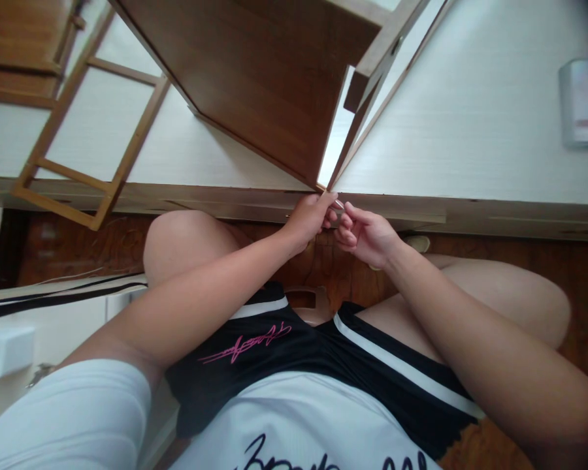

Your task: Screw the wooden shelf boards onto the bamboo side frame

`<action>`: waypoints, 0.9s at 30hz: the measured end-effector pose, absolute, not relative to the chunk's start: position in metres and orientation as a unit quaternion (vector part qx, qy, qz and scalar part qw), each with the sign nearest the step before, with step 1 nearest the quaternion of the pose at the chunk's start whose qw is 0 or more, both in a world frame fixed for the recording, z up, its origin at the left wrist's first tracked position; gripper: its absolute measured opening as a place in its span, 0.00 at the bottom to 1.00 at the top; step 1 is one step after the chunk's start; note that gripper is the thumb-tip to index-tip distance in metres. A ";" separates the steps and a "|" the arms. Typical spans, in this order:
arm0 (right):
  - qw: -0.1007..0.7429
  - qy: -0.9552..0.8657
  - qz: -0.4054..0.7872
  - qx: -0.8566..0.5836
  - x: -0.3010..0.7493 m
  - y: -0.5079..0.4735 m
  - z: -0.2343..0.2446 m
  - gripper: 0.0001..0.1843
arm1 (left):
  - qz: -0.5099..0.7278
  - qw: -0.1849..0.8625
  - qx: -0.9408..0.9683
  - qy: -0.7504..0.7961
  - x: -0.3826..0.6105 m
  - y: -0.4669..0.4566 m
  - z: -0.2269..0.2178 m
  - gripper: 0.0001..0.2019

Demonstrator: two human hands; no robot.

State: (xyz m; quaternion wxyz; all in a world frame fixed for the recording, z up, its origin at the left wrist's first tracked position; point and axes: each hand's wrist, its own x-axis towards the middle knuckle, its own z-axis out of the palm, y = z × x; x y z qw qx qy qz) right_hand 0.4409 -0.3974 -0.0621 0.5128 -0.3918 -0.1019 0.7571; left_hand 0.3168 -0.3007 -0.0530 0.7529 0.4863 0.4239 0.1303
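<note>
I sit with my knees apart, facing a wall. My left hand (312, 219) and my right hand (363, 233) meet just under the lower corner of a brown wooden panel (255, 78) that leans against the wall. Both hands have their fingers curled and pinched together. A small pale thing (338, 204) shows between the fingertips; I cannot make out what it is. The left fingertips touch the panel's corner at the baseboard (494, 212).
A light wooden frame (85, 150) leans on the white wall at the left. A white box (585, 101) is fixed to the wall at the right. White furniture (39, 326) stands beside my left thigh. The floor (68, 251) is dark wood.
</note>
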 end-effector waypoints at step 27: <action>0.542 -0.131 0.686 -0.467 0.433 -0.399 -0.061 0.21 | 0.138 0.733 0.505 0.435 0.318 -0.302 -0.049 0.16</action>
